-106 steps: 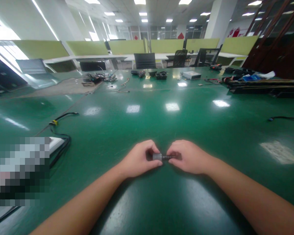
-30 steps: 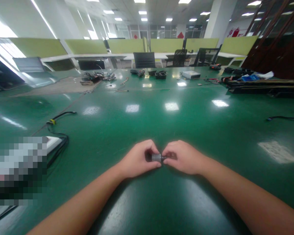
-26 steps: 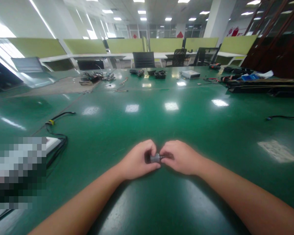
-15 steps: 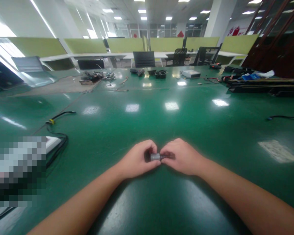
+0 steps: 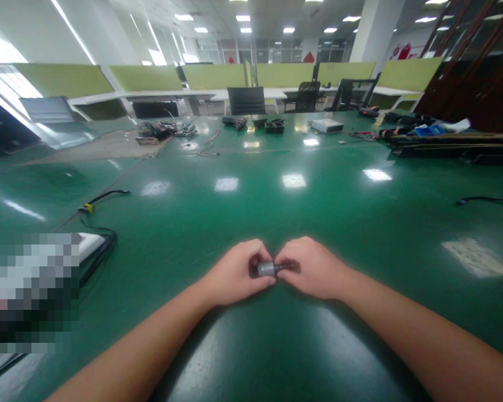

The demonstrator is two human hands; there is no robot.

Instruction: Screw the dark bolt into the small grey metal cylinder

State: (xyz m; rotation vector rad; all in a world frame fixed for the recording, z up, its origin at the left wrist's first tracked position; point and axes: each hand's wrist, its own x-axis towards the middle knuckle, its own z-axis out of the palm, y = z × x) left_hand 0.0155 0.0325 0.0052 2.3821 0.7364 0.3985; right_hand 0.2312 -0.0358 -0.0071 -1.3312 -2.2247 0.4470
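Note:
Near the front of the green table [image 5: 251, 212] is a small grey metal cylinder [image 5: 266, 269], lying level between my two hands. My left hand [image 5: 238, 273] curls around its left end, thumb in front and fingers behind. From the cylinder's right end comes a thin dark part [image 5: 280, 268], pinched by the thumb and fingertips of my right hand [image 5: 310, 268]. Much of that dark part is hidden inside the right hand, so its kind does not show. The two hands are almost touching.
At the left lies a blurred-out object [image 5: 29, 285] with a black cable [image 5: 109, 240] beside it. Another cable [image 5: 486, 200] reaches in from the right. Along the back are a silver box [image 5: 327, 126], dark parts [image 5: 274, 126] and a pile of black bars [image 5: 452, 148].
Slightly more of the thin dark part shows between the cylinder and my right fingertips. Both hands keep nearly the same place and grip.

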